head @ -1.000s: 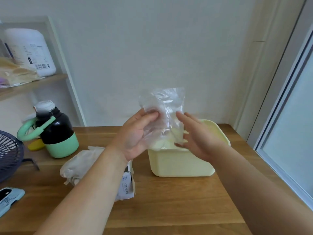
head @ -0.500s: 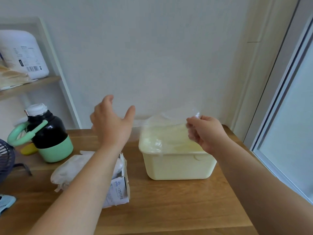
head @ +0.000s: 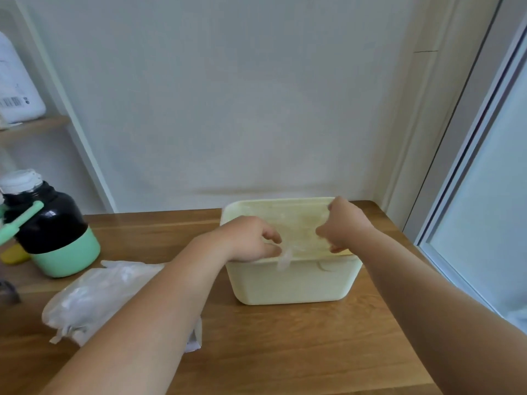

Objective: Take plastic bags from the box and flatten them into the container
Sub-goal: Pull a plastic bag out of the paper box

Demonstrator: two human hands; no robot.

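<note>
Head camera view, nearest first: two bare forearms reach out over a brown wooden bench (head: pixel 285 352). At the near left, under the left forearm, a small white cardboard box (head: pixel 196 336) shows only one corner. A heap of crumpled clear plastic bags (head: pixel 94 295) lies at its left on the bench.

Further in, right of centre, a pale yellow plastic container (head: pixel 291 283) with rounded corners stands on the bench. A clear plastic bag (head: pixel 296 226) is spread across its open top. The left hand (head: pixel 251 239) is at the near rim toward the left, fingers curled, thumb and forefinger pinching a gathered end of the bag. A small twist of that end hangs over the front wall. The right hand (head: pixel 342 223) is over the right side of the opening, fingers curled down and gripping the bag's right edge. The two hands are apart, with the film between them.

At the far left stands a black flask with a mint-green base and white cap (head: pixel 48 226). Above it a wooden shelf (head: pixel 34 126) carries a white plastic jug (head: pixel 14 92). A pale wall runs behind, and a grey-framed window (head: pixel 484 195) fills the right.
</note>
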